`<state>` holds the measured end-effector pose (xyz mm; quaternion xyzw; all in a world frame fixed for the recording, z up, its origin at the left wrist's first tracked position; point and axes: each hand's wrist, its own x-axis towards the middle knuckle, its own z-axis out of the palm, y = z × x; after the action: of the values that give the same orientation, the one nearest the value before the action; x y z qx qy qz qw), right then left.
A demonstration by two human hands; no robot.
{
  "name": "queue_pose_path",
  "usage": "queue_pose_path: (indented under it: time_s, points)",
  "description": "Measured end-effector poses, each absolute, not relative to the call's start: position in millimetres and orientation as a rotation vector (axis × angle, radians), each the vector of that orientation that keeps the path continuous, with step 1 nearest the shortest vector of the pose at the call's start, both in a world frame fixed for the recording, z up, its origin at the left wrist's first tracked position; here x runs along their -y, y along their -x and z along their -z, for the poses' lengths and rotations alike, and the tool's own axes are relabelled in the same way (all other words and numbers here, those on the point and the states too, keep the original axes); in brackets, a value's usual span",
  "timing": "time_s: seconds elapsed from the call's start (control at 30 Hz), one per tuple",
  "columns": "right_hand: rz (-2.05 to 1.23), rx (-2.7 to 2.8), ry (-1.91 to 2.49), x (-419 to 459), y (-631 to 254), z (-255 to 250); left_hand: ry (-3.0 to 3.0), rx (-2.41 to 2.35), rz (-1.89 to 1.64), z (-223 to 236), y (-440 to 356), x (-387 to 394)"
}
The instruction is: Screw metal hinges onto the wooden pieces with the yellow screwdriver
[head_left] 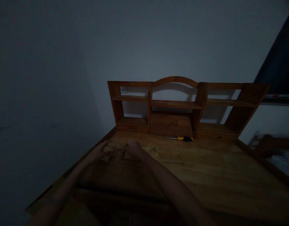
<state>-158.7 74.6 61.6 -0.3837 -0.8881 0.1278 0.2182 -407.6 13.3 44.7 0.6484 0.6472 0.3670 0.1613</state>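
The scene is dim. My left hand [100, 151] reaches over the left part of a wooden desk [205, 175], its fingers curled round a small pale object [109, 153] that I cannot make out. My right hand [133, 147] is closed in a fist just to the right of it, knuckles up, close to the same small thing. Both forearms stretch from the bottom of the view toward the desk's left side.
A wooden shelf unit [175, 105] with open compartments stands at the back of the desk against a pale wall. A screwdriver [181, 138] with a yellow and black handle lies in front of it. A dark curtain [279, 59] hangs at the right, furniture below it.
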Motion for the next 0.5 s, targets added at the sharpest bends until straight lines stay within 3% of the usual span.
queue_pose_path:
  time_s: [0.23,0.43,0.5]
  points:
    - [-0.522,2.354,1.067,-55,194,-88,-2.022,-1.946,-1.176,-21,407,10]
    - [-0.638,2.199,0.892,13,144,-124,-1.994,-1.991,-1.599,-18,385,56]
    - [-0.835,2.193,0.636,50,120,-130,-1.93,-2.005,-1.619,-11,368,73]
